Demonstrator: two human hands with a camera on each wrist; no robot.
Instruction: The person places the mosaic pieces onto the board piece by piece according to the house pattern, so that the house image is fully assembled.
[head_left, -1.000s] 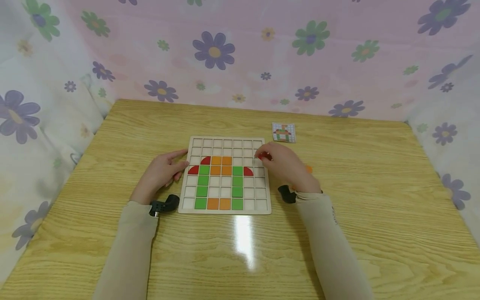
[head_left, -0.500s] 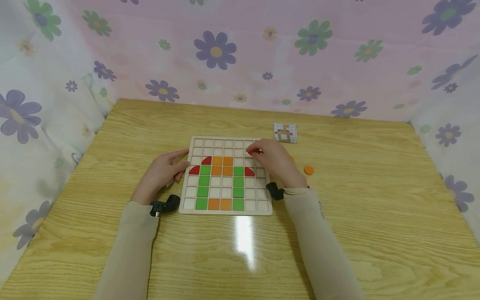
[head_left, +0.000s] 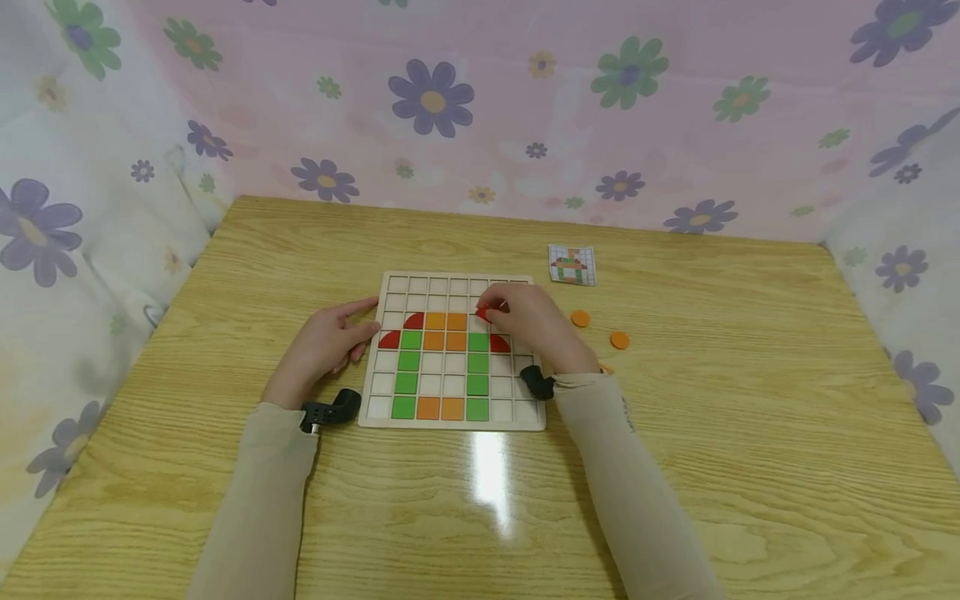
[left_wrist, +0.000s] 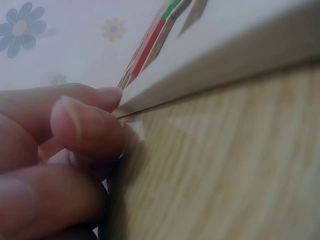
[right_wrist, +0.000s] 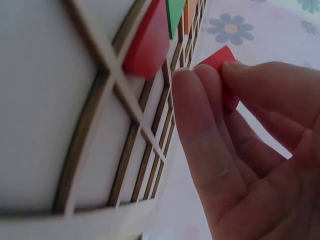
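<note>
My right hand [head_left: 528, 321] pinches a red quarter-circle tile [right_wrist: 220, 60] between thumb and fingers, over the right part of a wooden grid board [head_left: 430, 385]. Below the held tile sits the top of a column of green tiles [head_left: 477, 362], with another seated red tile [head_left: 500, 343] to its right. Orange squares [head_left: 446, 331] fill cells left of the hand. At the board's left edge, my left hand [head_left: 322, 337] rests with relaxed fingers, its fingertips touching the rim in the left wrist view. Near that edge are two more seated red tiles [head_left: 389, 340].
Orange discs [head_left: 581, 318] lie on the table right of the board, one partly hidden by the right wrist. Behind them is a small printed pattern card [head_left: 572, 265]. A flowered cloth [head_left: 480, 108] hangs along the table's back edge.
My right hand has moved left over the board with the red tile, from its right edge to above the green column. Orange discs have come into sight behind it. My left hand stays put.
</note>
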